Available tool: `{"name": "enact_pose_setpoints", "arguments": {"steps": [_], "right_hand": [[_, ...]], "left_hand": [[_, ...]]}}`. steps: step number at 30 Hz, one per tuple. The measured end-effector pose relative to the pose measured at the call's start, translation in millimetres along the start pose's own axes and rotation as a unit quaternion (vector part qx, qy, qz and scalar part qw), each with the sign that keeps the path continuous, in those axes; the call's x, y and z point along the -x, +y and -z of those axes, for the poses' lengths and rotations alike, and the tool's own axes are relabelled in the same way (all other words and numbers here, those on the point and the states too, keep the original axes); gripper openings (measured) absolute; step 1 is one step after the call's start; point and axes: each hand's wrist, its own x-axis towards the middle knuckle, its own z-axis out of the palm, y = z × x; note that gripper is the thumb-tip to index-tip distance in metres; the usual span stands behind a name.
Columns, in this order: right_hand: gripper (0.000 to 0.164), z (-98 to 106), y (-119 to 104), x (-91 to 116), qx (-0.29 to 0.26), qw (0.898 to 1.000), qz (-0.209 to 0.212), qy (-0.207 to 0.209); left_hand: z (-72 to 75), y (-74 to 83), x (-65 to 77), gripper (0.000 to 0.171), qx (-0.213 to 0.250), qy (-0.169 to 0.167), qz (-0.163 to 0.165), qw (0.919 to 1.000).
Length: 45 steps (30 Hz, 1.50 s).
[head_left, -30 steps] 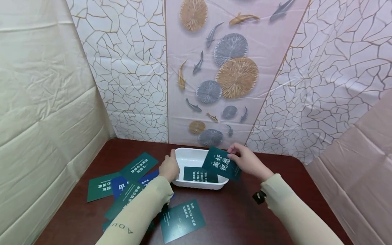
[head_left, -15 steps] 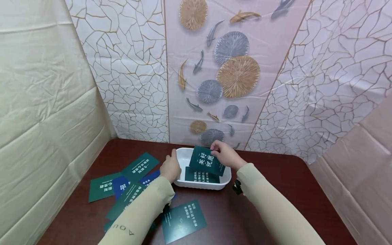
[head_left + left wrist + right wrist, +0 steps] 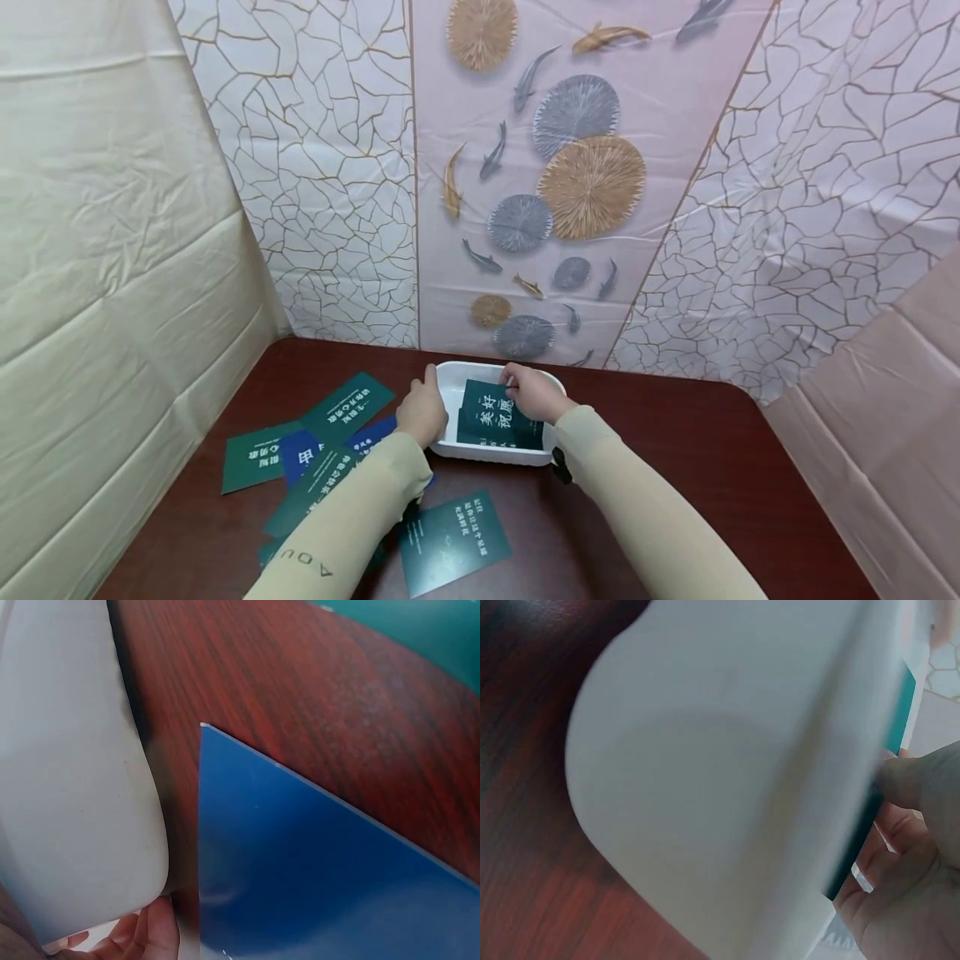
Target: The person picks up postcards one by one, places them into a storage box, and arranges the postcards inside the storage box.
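Note:
A white tray (image 3: 487, 455) sits toward the back of the table. At its left end my left hand (image 3: 422, 412) grips the rim; in the left wrist view the fingertips (image 3: 159, 930) curl at the edge of the tray wall (image 3: 75, 787). My right hand (image 3: 536, 393) reaches over the tray's right side and pinches a dark green card (image 3: 483, 408) with white characters. That card lies inside the tray, over a second green card (image 3: 498, 444) whose lower strip shows. In the right wrist view the card (image 3: 853, 847) appears as a thin strip beyond the tray wall.
Left of the tray, several green cards (image 3: 348, 407) and blue cards (image 3: 300, 446) overlap on the dark red table (image 3: 660, 467). A single green card (image 3: 450, 542) lies in front. The left sleeve (image 3: 352, 517) covers part of the pile. Patterned cloth (image 3: 337, 167) hangs behind.
My right hand has moved left and down with the green card, from over the tray's right rim to inside it. My left hand has kept its grip on the rim.

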Motion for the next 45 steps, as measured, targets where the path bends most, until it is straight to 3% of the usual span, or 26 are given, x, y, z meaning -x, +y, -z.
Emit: {"name": "enact_pose_setpoints", "arguments": {"steps": [6, 22, 30, 45], "right_hand": [[0.017, -7.7, 1.8, -2.7, 0.049, 0.999, 0.014, -0.007], [0.015, -30.5, 3.3, -5.4, 0.094, 0.994, 0.019, -0.048], [0.013, -31.6, 1.3, -4.8, 0.11, 0.993, 0.022, -0.047], [0.011, -35.9, -3.1, -2.7, 0.132, 0.99, 0.01, -0.046]], "left_hand": [[2.6, 1.7, 2.8, 0.083, 0.002, 0.0, -0.003, 1.0], [-0.3, 2.0, -0.4, 0.084, 0.006, -0.002, 0.001, 1.0], [-1.6, -0.6, -1.1, 0.083, -0.001, 0.003, -0.013, 0.9999], [-2.1, -3.7, -1.7, 0.085, 0.004, 0.002, -0.009, 1.0]]}}
